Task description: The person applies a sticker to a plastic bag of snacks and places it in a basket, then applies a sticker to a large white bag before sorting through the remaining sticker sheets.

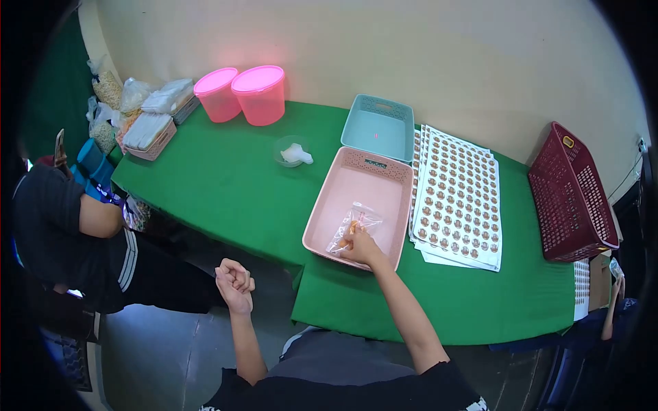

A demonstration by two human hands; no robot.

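Observation:
Inside the pink basket (322,205), at its near end, lies a clear plastic zip bag (367,218) with something orange-brown showing in it. My right hand (363,249) reaches down into the basket, its fingers closed on the bag and partly hiding the contents. Off the table's front edge, to the left of the basket, my left hand (236,285) hangs in the air with its fingers curled in; nothing shows in it. A blue-green basket (378,127) stands right behind the pink one.
Printed sticker sheets (460,198) lie right of the baskets, before a maroon basket (572,198). Leftward on the green table (226,178) are a bowl with a white scoop (296,155), pink tubs (259,96) and packed bags (148,130). People stand at both sides.

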